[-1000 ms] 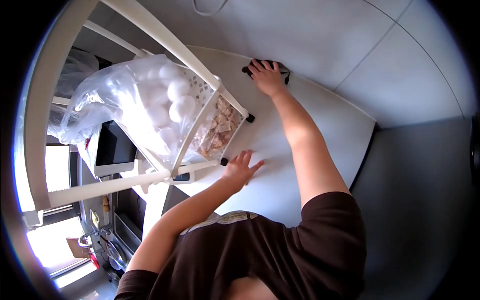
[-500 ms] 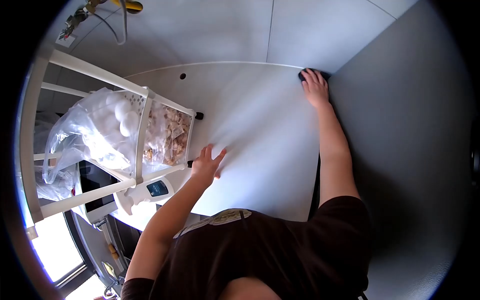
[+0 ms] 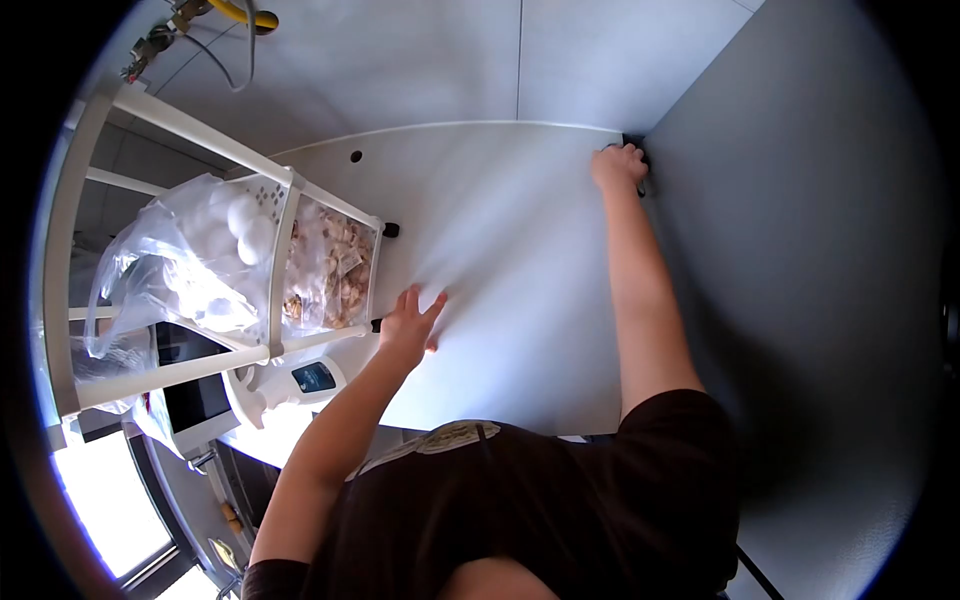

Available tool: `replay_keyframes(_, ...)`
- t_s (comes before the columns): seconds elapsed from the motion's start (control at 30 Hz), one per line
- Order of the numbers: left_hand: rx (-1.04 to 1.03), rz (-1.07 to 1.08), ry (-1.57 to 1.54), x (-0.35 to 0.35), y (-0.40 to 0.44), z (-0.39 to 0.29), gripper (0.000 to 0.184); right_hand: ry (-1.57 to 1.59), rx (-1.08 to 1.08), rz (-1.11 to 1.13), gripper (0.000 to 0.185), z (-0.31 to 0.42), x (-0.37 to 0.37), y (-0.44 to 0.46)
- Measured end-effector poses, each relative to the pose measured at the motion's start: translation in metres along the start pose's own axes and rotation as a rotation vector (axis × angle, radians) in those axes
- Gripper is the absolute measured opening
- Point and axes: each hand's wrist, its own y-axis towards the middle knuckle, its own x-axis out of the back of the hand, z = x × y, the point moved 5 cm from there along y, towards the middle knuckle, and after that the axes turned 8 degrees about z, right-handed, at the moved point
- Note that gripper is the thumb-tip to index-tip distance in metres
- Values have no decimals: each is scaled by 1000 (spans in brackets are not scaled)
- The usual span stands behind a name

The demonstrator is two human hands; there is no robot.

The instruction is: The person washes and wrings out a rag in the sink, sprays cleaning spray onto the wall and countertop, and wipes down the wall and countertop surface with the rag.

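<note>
My left hand (image 3: 406, 325) rests on the pale countertop (image 3: 500, 270) with its fingers spread and nothing in it, close to a foot of the white rack. At the far right corner, my right hand (image 3: 620, 167) has its fingers curled over a dark, cloth-like thing (image 3: 634, 141). Most of that thing is hidden under the hand, so its exact kind does not show. The hand is beside the grey side panel (image 3: 800, 250), where the counter meets the back wall.
A white rack (image 3: 190, 130) on the left holds a clear bag of eggs (image 3: 255, 240) and a bag of brownish, garlic-like pieces (image 3: 340, 260). Below it is a white device with a small screen (image 3: 314, 377). A small round hole (image 3: 356, 157) pierces the counter. Pipes (image 3: 190, 15) run upper left.
My right hand has gone from lying flat on the dark thing to curled fingers, shifting slightly left along the panel. My left hand stays in place. The view has shifted a little.
</note>
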Motion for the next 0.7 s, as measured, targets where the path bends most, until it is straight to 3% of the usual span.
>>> replay_keyframes(0.17, 0, 19, 2, 3, 1, 1, 93, 316, 87, -293, 47, -6, -5, -44)
replay_keyframes(0.23, -2, 35, 0, 2, 0, 1, 94, 665, 54, -590, 45, -15, 2, -73)
replay_keyframes(0.37, -11, 44, 9, 6, -1, -1, 93, 665, -75, -821, 48, -16, -21, -77)
replay_keyframes(0.43, -3, 53, 5, 6, 1, 2, 93, 521, -2, -696, 56, 4, -46, -78)
replay_keyframes(0.5, -11, 37, -25, 3, 1, 3, 92, 305, 245, -765, 42, 33, -75, -90)
replay_keyframes(0.57, -11, 51, -29, 7, 0, 2, 92, 234, 399, -682, 43, 52, -91, -121)
replay_keyframes(0.7, -27, 42, -37, 5, 1, 3, 92, 188, 502, -569, 43, 42, -84, -107)
